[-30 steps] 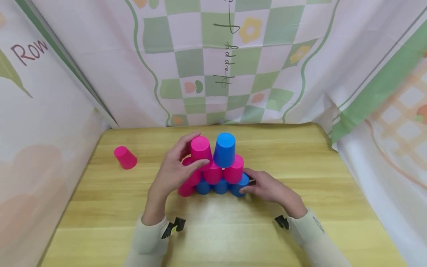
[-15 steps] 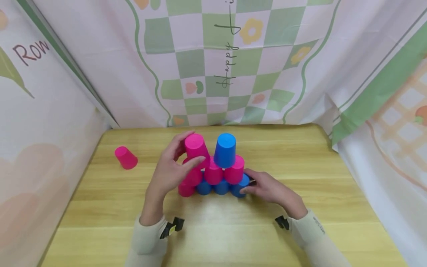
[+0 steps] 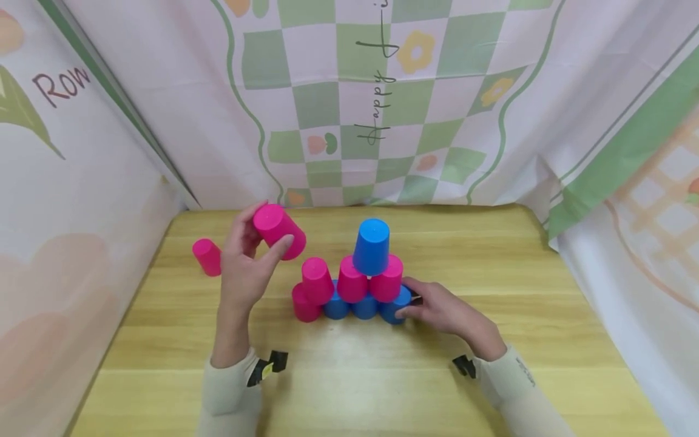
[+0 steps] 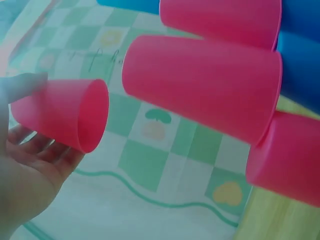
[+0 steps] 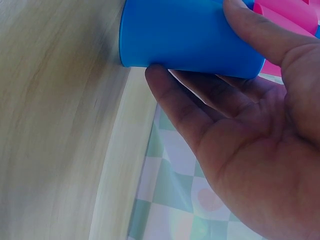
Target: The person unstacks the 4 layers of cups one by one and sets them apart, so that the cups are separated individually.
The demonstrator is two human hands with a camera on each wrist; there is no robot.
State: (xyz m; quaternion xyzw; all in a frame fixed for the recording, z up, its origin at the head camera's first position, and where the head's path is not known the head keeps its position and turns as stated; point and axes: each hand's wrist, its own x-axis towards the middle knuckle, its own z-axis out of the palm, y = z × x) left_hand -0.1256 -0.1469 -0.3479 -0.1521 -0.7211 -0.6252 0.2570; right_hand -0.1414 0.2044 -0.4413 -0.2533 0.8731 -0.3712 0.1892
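Observation:
My left hand (image 3: 240, 276) holds a pink cup (image 3: 280, 232), mouth down and tilted, in the air left of a cup stack. In the left wrist view this cup's open mouth (image 4: 93, 116) faces the stack. The stack's bottom row has a pink cup (image 3: 306, 304) at the left end and blue cups beside it. Above stand three pink cups, the leftmost (image 3: 317, 281) with nothing on it. A blue cup (image 3: 372, 247) tops the other two. My right hand (image 3: 442, 308) grips the bottom row's right-end blue cup (image 5: 190, 37) between thumb and fingers.
Another pink cup (image 3: 207, 257) stands on the wooden table (image 3: 349, 382) at far left, partly behind my left hand. A patterned curtain (image 3: 360, 109) hangs along the table's back edge, with more cloth at both sides.
My left hand has lifted the pink cup off the stack's upper left and carried it left, tilting it. The right hand and the remaining stacked cups stay in place.

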